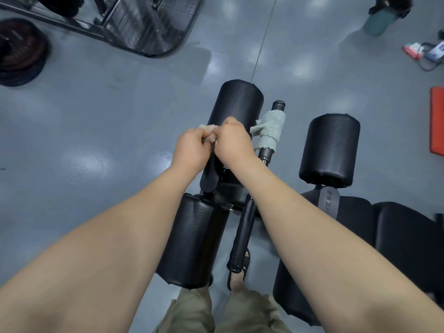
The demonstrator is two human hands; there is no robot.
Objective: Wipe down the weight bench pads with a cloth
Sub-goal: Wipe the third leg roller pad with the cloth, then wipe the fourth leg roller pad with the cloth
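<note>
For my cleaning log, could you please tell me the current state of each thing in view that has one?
left hand: gripping the beige cloth
right hand: pinching the same cloth
beige cloth: bunched between both hands, above the far roller pad
green cloth: draped around the metal bar, unheld
weight plates: stacked on the floor
</note>
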